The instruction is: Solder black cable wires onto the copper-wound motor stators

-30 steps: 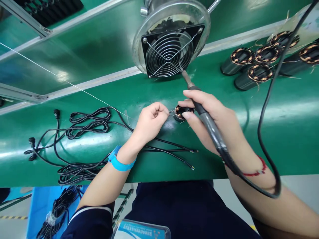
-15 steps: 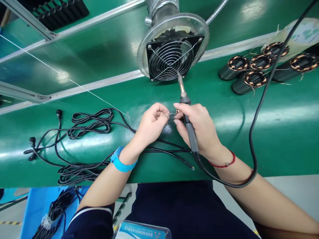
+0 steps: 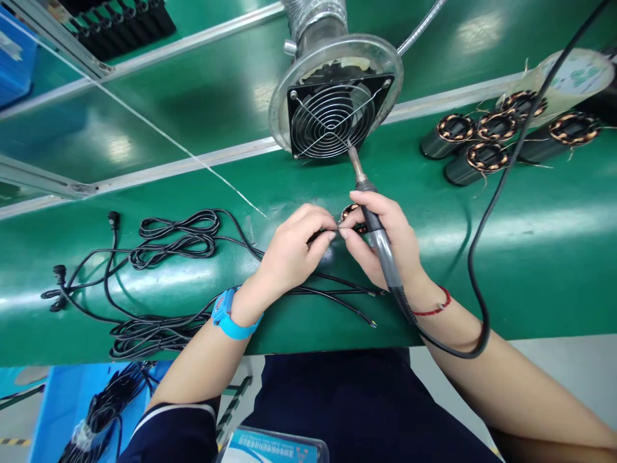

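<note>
My left hand (image 3: 294, 247) is closed in a pinch on a thin wire end, fingertips meeting those of my right hand. My right hand (image 3: 385, 241) is wrapped round the black handle of a soldering iron (image 3: 373, 215), whose tip points up toward the fan, and its fingertips also pinch the wire. Just behind the fingers sits a small copper-wound stator (image 3: 351, 212), mostly hidden by them. The iron's black cord (image 3: 482, 257) loops off to the right. A blue wrist strap (image 3: 226, 315) is on my left wrist.
A round fume-extraction fan (image 3: 332, 112) with a wire grille stands behind my hands. Several copper-wound stators (image 3: 482, 145) lie at the back right. Coiled black cables (image 3: 159, 251) spread over the green belt (image 3: 554, 257) at the left. A blue bin (image 3: 58, 405) of cables sits below.
My right hand has drawn in from the right and swung the iron more upright. My left fist has opened into a pinch that now meets the right fingertips over the stator.
</note>
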Tool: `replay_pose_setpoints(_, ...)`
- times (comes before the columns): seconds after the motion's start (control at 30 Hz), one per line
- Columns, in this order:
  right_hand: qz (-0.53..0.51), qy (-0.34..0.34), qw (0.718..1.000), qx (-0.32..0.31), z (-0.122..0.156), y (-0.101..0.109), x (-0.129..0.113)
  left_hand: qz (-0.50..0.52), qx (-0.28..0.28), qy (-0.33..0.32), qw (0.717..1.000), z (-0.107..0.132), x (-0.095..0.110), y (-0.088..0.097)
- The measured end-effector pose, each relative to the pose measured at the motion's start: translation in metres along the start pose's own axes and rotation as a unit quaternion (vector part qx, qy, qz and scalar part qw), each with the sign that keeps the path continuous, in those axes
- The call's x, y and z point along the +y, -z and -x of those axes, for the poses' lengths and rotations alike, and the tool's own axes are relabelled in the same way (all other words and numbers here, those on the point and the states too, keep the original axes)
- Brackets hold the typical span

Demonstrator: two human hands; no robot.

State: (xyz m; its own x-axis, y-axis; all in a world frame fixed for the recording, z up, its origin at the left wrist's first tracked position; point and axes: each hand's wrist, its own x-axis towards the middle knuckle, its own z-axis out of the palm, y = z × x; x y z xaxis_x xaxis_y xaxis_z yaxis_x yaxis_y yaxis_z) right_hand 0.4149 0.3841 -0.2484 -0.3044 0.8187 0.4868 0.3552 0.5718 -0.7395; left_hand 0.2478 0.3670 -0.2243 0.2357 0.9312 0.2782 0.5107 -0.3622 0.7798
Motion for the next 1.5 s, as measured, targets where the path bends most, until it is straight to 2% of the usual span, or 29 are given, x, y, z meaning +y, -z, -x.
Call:
replay_pose_setpoints(0.07, -0.010, 0.010, 1.000, -0.004, 0.001, 0.001, 0.001, -0.007, 0.005, 0.024, 1.000, 0.000, 0.000, -0.001)
replay_pose_setpoints(0.13, -0.009, 0.006, 1.000, -0.014, 0.001, 0.004, 0.003, 0.004, 0.018, 0.077, 0.997, 0.001, 0.000, -0.003)
replay_pose_setpoints(0.2, 0.000, 0.000, 1.000, -0.029, 0.001, 0.011, 0.007, 0.035, 0.024, 0.131, 0.990, 0.001, -0.002, -0.006)
replay_pose_setpoints(0.3, 0.015, 0.010, 0.998, -0.067, 0.000, 0.022, 0.013, 0.083, 0.025, 0.175, 0.981, 0.001, -0.006, -0.008)
replay_pose_setpoints(0.57, 0.023, 0.043, 0.991, -0.127, -0.007, 0.026, 0.010, 0.146, 0.042, 0.199, 0.968, -0.001, -0.015, -0.011)
replay_pose_setpoints(0.7, 0.008, 0.029, 0.989, -0.142, -0.006, 0.033, 0.014, 0.162, 0.046, 0.211, 0.963, 0.000, -0.015, -0.013)
replay_pose_setpoints(0.83, 0.007, 0.013, 0.994, -0.108, -0.007, 0.030, 0.020, 0.178, 0.043, 0.216, 0.959, 0.000, -0.014, -0.014)
replay_pose_setpoints(1.0, 0.042, 0.025, 0.997, -0.051, -0.012, 0.007, 0.022, 0.191, 0.048, 0.215, 0.956, -0.002, -0.013, -0.014)
replay_pose_setpoints(1.1, 0.068, 0.019, 0.997, -0.037, -0.012, 0.001, 0.020, 0.202, 0.054, 0.219, 0.953, -0.002, -0.014, -0.015)
replay_pose_setpoints(1.2, 0.068, 0.000, 0.997, -0.025, -0.007, 0.009, 0.012, 0.207, 0.060, 0.228, 0.949, -0.001, -0.015, -0.017)
replay_pose_setpoints(1.33, 0.042, -0.031, 0.998, 0.035, 0.009, 0.027, -0.003, 0.208, 0.064, 0.237, 0.947, -0.001, -0.015, -0.017)
replay_pose_setpoints(1.5, 0.022, 0.045, 0.994, 0.095, 0.030, 0.035, -0.008, 0.200, 0.061, 0.249, 0.946, -0.001, -0.014, -0.017)
